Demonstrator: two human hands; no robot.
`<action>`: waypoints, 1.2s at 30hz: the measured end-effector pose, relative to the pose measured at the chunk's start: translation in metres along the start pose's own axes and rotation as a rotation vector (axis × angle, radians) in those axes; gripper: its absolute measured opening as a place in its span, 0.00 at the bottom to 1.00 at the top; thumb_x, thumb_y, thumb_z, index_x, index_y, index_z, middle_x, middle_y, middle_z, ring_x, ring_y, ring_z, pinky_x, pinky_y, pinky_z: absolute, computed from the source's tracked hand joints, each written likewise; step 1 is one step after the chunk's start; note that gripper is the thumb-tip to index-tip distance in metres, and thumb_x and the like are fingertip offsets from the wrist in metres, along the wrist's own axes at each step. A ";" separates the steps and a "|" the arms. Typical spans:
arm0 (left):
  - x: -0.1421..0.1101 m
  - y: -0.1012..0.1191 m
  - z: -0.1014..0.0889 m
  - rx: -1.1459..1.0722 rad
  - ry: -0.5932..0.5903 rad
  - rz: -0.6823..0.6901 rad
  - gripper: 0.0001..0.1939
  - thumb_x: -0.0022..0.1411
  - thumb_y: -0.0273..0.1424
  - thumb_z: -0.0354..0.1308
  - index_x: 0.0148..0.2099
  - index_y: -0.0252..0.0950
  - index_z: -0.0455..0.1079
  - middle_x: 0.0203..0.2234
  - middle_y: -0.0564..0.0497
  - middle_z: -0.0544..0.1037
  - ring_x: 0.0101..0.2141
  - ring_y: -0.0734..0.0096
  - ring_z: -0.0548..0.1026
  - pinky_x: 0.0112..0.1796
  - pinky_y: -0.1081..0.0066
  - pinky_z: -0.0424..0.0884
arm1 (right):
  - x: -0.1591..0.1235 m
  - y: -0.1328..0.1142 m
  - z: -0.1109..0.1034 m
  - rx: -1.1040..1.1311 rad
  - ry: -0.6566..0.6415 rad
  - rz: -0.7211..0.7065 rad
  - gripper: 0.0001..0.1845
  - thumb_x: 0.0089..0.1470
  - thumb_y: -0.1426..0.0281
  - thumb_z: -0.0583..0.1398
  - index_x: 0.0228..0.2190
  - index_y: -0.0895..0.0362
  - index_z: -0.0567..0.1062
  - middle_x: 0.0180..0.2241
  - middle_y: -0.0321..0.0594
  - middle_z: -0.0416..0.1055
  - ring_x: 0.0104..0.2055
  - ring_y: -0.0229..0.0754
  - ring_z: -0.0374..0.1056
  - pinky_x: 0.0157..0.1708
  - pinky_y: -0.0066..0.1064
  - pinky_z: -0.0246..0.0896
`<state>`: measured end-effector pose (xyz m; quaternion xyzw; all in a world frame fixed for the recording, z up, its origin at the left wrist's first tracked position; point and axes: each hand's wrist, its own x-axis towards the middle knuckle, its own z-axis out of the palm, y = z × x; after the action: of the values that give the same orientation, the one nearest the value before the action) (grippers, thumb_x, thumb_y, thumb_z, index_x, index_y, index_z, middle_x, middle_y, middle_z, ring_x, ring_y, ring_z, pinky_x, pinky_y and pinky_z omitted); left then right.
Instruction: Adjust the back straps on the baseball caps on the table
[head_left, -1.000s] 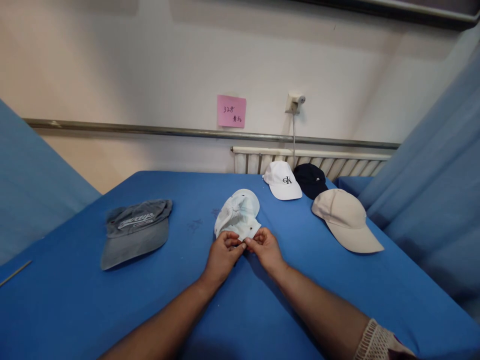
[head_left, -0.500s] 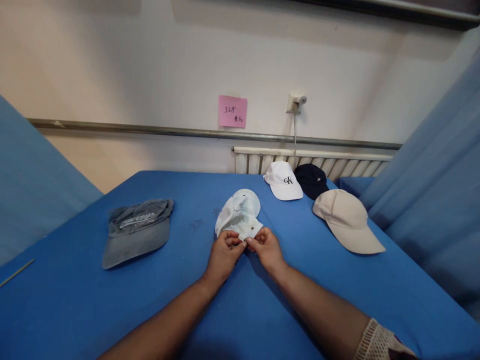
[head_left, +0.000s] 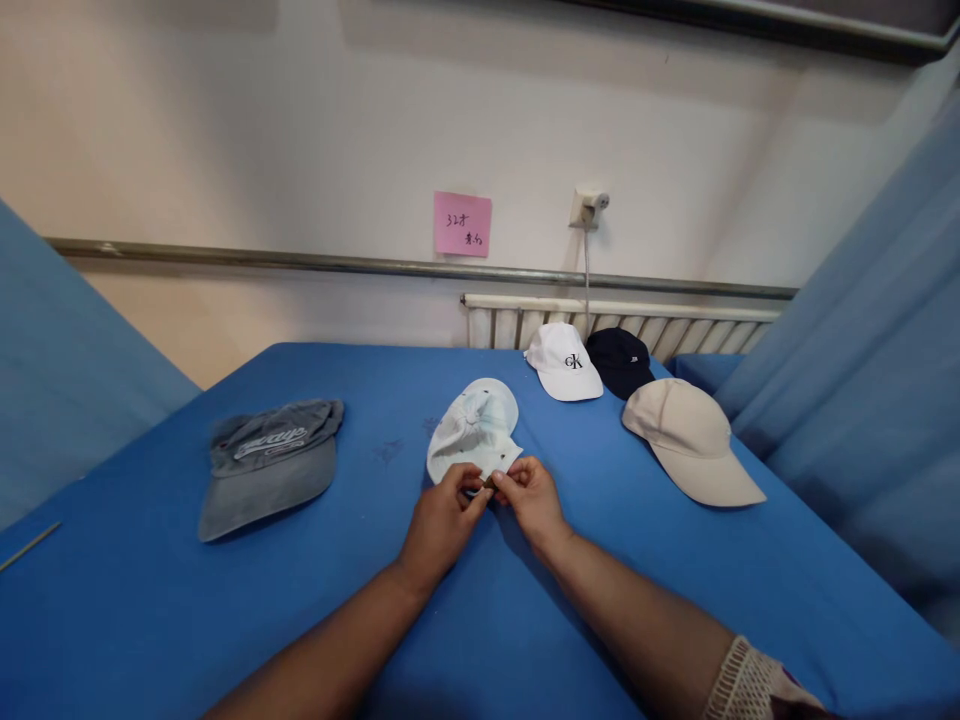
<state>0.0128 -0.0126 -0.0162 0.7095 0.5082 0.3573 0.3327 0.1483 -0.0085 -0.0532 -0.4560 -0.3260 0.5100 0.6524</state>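
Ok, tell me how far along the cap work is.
The left hand and right hand already have the pale cap in their grip. Fingertip work at its near edge is under way. How much is left there, the fingers hide. The grey cap, white cap, dark cap and beige cap lie untouched; whether finished, I can't tell.

To your left, the gray baseball cap lies on the blue-covered table. To your right, the white baseball cap (its front lettered in black) sits beside the navy baseball cap, with the beige baseball cap nearer you. Ahead, a pink note hangs on the wall above the metal rail.
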 end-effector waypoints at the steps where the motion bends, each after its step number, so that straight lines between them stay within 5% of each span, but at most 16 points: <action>1: -0.002 0.002 -0.002 0.131 -0.002 0.090 0.12 0.60 0.34 0.58 0.46 0.39 0.68 0.36 0.50 0.77 0.30 0.68 0.76 0.34 0.67 0.73 | 0.000 -0.001 0.000 0.000 0.009 0.009 0.26 0.33 0.56 0.71 0.26 0.56 0.65 0.18 0.30 0.70 0.18 0.33 0.64 0.21 0.25 0.59; 5: -0.006 0.006 -0.006 0.466 0.017 0.383 0.17 0.61 0.27 0.58 0.53 0.40 0.69 0.47 0.45 0.74 0.46 0.60 0.73 0.46 0.61 0.71 | -0.001 -0.003 -0.001 -0.006 0.042 0.049 0.26 0.33 0.54 0.71 0.25 0.56 0.66 0.17 0.29 0.68 0.17 0.33 0.63 0.19 0.24 0.56; 12: 0.002 0.001 -0.006 0.633 0.013 0.554 0.12 0.66 0.30 0.54 0.51 0.38 0.71 0.42 0.46 0.77 0.41 0.60 0.74 0.43 0.59 0.70 | -0.002 -0.001 0.000 0.048 0.063 0.084 0.26 0.32 0.55 0.72 0.26 0.56 0.67 0.16 0.28 0.67 0.16 0.32 0.61 0.18 0.24 0.54; 28: 0.000 0.002 -0.004 0.597 0.036 0.580 0.12 0.66 0.29 0.54 0.50 0.38 0.72 0.42 0.46 0.78 0.40 0.61 0.74 0.43 0.61 0.71 | -0.001 0.001 -0.001 0.105 0.043 0.029 0.22 0.36 0.62 0.71 0.28 0.55 0.66 0.18 0.26 0.67 0.18 0.31 0.61 0.20 0.23 0.56; 36: 0.000 0.000 -0.008 0.543 0.054 0.511 0.11 0.65 0.29 0.54 0.50 0.37 0.70 0.43 0.45 0.78 0.44 0.61 0.75 0.47 0.59 0.70 | -0.001 -0.005 -0.003 0.131 0.007 0.095 0.27 0.36 0.53 0.71 0.30 0.57 0.68 0.19 0.32 0.72 0.19 0.34 0.67 0.20 0.25 0.61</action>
<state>0.0064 -0.0119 -0.0122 0.8662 0.3995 0.2995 0.0191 0.1524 -0.0110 -0.0496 -0.4289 -0.2679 0.5590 0.6571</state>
